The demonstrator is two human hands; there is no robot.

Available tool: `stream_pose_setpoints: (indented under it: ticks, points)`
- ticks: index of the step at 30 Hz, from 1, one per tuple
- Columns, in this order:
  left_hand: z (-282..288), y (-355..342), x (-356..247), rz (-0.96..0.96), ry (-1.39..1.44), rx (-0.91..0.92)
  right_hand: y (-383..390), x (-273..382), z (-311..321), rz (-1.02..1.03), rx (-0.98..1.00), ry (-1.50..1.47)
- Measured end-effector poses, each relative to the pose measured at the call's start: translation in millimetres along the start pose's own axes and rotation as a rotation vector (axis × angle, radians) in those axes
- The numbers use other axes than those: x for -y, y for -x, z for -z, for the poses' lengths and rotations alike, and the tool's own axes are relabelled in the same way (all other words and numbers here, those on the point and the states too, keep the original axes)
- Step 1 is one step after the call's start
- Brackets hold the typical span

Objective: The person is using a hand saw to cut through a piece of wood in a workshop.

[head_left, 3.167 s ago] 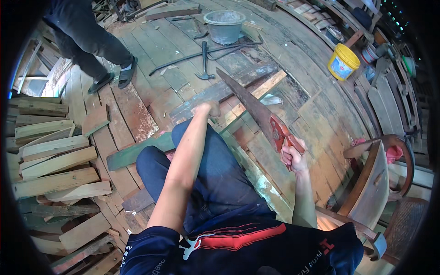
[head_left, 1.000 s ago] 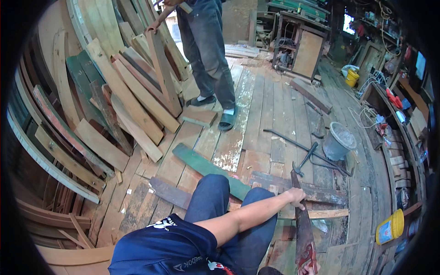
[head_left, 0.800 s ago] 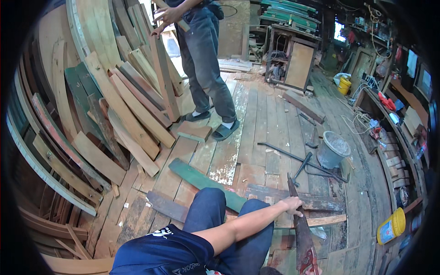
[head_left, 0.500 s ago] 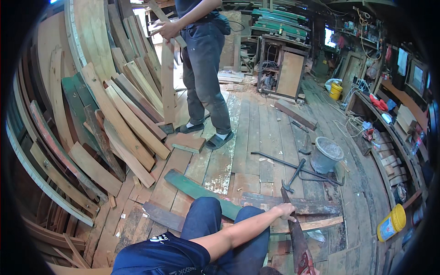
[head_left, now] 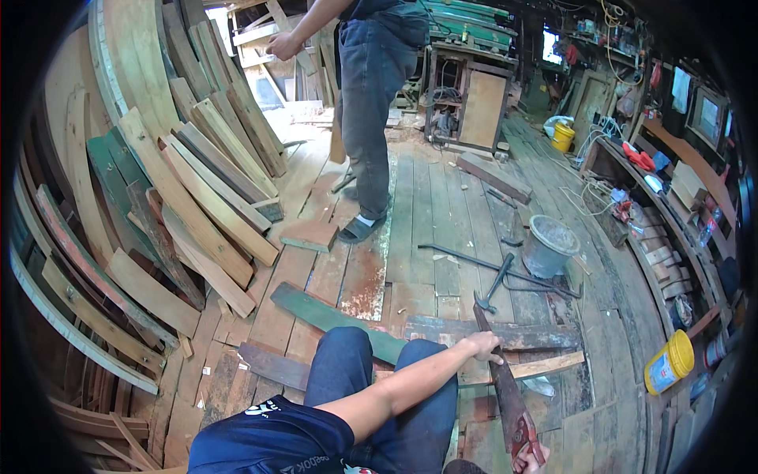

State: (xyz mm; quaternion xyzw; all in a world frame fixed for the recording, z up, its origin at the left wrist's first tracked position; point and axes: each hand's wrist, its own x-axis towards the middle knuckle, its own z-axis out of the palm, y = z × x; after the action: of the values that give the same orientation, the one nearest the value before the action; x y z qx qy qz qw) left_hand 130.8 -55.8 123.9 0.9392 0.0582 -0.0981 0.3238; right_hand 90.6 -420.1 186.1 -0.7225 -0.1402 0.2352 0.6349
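My right hand (head_left: 530, 460) grips the red handle of a handsaw (head_left: 513, 415), low at the right. Its dark, rusty blade slants away from me across a pale narrow board (head_left: 546, 367) on the floor. Beside the blade's left edge, over that board, is my left hand (head_left: 480, 346) with its fingers bent down; what they close on is hidden. Just beyond lies a dark weathered plank (head_left: 533, 336). A claw hammer (head_left: 494, 286) rests near the saw's tip. Left of my knees is a green plank (head_left: 324, 314).
A pry bar (head_left: 454, 254) and a grey bucket (head_left: 549, 246) are ahead right. Yellow buckets (head_left: 668, 363) stand along the right side. Many boards (head_left: 185, 205) lean at the left. Another person (head_left: 369, 118) stands ahead, near a wood block (head_left: 309, 235).
My right hand has come into view on the saw handle. The other person has shifted right in view, with one foot now showing. The whole view has moved slightly.
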Motion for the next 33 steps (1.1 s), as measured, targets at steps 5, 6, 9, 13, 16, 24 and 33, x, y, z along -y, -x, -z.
stream_pose_setpoints:
  ticks: [5, 6, 9, 13, 16, 24, 33]
  points:
    - [-6.3, -8.2, 7.0, -0.029, 0.000, -0.063, 1.6, 1.9, -1.1, 0.013, -0.009, 0.020]
    - [-6.9, -9.3, 8.1, -0.013, 0.000, -0.052, 1.4, 2.6, -0.9, 0.003, -0.001, 0.021]
    - [-6.7, -10.4, 5.8, 0.000, -0.002, -0.047, 1.5, 3.0, 1.8, -0.020, 0.018, 0.016]
    - [-4.3, -9.2, 7.7, 0.000, 0.004, -0.042, -0.6, 5.1, 2.7, -0.053, 0.058, 0.009]
    - [0.4, -7.2, 1.9, -0.011, 0.003, 0.001, -0.9, 6.2, 3.6, -0.087, 0.076, -0.002]
    - [-3.0, -8.1, -2.3, 0.018, 0.017, -0.003, 0.4, -2.2, 4.4, -0.126, 0.145, -0.233]
    - [1.7, -1.9, -3.0, 0.011, 0.053, -0.037, 0.4, 11.5, -7.9, -0.158, 0.118, -0.234]
